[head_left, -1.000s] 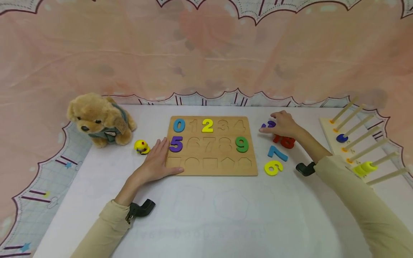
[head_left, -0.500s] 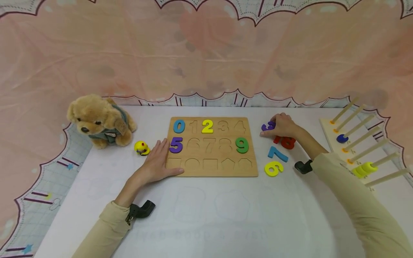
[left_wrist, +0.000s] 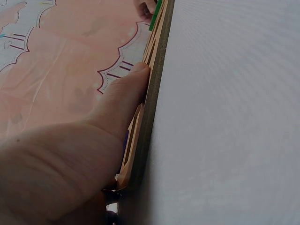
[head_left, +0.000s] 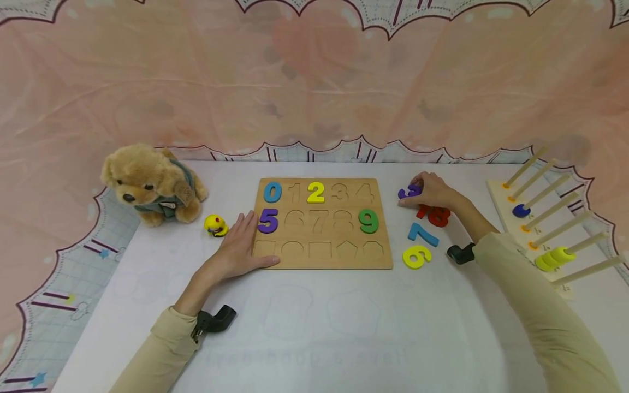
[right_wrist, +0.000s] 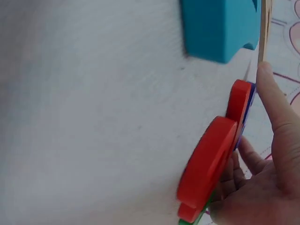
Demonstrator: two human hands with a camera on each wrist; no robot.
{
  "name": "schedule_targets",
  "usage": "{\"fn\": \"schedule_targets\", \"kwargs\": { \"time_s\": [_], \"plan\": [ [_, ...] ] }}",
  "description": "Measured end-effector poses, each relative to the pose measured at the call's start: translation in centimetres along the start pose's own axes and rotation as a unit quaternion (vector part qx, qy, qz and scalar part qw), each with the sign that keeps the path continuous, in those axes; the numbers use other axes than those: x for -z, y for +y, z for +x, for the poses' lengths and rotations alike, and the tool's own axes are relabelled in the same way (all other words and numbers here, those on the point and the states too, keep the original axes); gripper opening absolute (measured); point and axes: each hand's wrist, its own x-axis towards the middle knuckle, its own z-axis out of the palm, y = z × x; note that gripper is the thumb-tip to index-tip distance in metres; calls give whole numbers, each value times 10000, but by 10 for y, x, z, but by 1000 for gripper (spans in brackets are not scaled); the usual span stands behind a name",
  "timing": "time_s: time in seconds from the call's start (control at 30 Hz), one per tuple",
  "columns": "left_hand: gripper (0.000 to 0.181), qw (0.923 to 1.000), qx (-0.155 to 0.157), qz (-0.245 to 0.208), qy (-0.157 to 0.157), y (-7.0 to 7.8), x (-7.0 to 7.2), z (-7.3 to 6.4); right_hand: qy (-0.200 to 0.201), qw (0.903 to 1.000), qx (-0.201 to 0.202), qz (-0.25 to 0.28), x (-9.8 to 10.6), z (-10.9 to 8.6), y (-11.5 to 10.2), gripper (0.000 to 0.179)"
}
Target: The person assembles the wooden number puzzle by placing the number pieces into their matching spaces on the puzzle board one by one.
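Note:
My left hand (head_left: 237,245) lies with spread, straight fingers over the left edge of a wooden number board (head_left: 314,261). Its thumb (left_wrist: 133,84) rests along the board's near edge in the left wrist view. On the board sit a blue 0 (head_left: 272,192), a yellow 2 (head_left: 316,192), a purple 5 (head_left: 267,220) and a green 9 (head_left: 368,220); other recesses are bare. Right of the board, my right hand (head_left: 434,192) pinches a purple 3 (head_left: 409,191) between thumb and fingers. Red number pieces (head_left: 438,216) lie just below that hand, partly hidden.
A blue 7 (head_left: 422,234) and a yellow 6 (head_left: 416,256) lie nearer. A green piece (right_wrist: 201,216) shows beside the red ones in the right wrist view. A pegged stand (head_left: 516,218) is at right; a plush dog (head_left: 152,185) and a yellow duck (head_left: 215,225) at left.
My right hand has drawn its thumb and fingers closer together around the purple 3, and more of the piece shows. My left hand stays in place.

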Motion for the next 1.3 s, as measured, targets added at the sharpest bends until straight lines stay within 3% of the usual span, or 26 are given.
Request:
{"fn": "schedule_targets", "kwargs": {
  "time_s": [0.37,0.97,1.3],
  "plan": [
    [119,10000,20,58,-21,-1,-1,1,-232,9973,-179,673,0,1,7,78],
    [119,10000,-12,63,34,-1,-2,1,-323,9958,-318,800,-1,1,8,76],
    [119,10000,-8,11,50,-1,-2,1,-347,9948,-137,944,0,-1,10,75]
  ]
}}
